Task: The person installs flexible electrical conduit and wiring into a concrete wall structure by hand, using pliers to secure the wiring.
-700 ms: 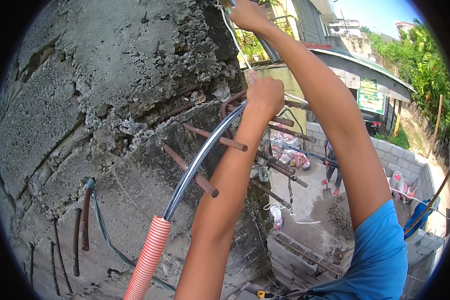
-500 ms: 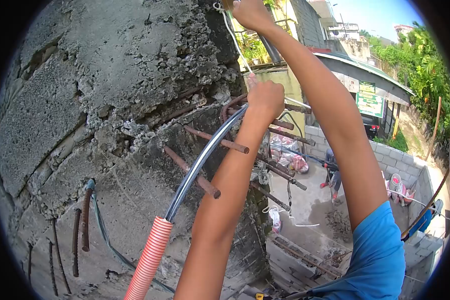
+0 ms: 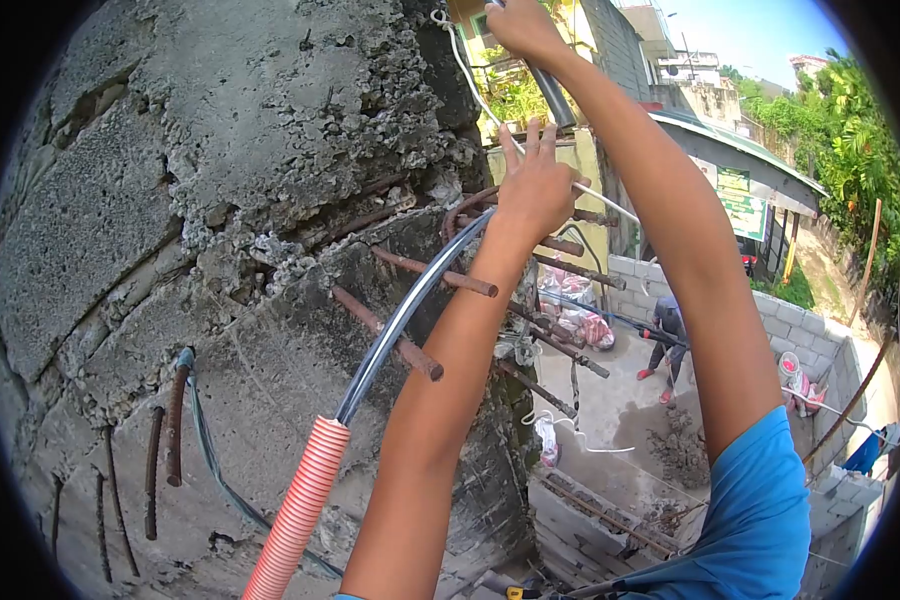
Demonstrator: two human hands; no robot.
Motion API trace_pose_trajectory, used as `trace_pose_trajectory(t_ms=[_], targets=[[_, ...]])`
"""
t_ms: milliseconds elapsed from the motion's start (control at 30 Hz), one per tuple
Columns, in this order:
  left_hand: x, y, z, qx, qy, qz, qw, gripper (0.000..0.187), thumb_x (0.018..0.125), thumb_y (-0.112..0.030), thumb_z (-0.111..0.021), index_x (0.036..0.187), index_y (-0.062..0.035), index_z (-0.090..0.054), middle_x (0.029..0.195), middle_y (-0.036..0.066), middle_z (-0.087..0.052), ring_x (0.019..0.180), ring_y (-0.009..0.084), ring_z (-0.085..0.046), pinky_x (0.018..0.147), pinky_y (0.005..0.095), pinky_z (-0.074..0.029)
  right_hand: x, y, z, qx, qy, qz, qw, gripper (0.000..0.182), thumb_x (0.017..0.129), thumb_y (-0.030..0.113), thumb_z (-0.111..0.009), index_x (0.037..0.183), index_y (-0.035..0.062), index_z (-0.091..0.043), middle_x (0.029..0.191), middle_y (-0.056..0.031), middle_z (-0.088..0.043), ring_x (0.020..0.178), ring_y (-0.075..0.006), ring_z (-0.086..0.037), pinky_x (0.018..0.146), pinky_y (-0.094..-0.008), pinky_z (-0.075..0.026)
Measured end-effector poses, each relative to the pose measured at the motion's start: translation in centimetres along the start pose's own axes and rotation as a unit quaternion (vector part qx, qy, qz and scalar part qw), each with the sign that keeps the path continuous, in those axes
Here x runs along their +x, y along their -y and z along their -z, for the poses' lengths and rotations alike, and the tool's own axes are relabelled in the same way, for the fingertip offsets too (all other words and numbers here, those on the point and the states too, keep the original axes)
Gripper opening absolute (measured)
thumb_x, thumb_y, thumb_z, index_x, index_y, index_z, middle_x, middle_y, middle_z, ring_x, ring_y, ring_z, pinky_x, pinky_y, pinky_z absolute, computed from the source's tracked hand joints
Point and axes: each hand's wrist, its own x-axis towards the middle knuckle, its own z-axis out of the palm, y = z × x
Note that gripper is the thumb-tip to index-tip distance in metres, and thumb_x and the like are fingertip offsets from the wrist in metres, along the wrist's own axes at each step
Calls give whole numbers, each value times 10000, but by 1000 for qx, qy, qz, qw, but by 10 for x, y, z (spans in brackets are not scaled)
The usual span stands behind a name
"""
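Observation:
My left hand is raised at the middle of the view, fingers apart and stretched upward over a white rope that passes by its fingers. Dark and clear tubes run down from behind that wrist into an orange corrugated conduit. At the top edge my right hand has its fingers curled round something dark, mostly hidden and partly cut off by the frame. Beside both hands stands the rough concrete column, with rusty rebar jutting out just below my left hand.
More rebar sticks out at lower left. Far below, a person stands on the concrete floor near sacks and a pile of wet mix. Block walls border the area at right. A white cord lies below.
My left hand has opened from a closed grip, its fingers now spread. My right hand has shifted slightly right and down. The person below is more upright and further into view.

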Motion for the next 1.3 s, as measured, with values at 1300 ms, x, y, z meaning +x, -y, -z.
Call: trace_pose_trajectory(t_ms=[1300], targets=[[26, 3, 10, -109, 144, 151, 972, 394, 758, -301, -555, 841, 69, -664, 889, 295, -639, 869, 436, -621, 836, 467, -483, 0, -4, -11, 76, -44, -25, 996, 446, 878, 190, -428, 1290, 26, -473, 950, -204, -641, 841, -284, -623, 758, -380, -504]])
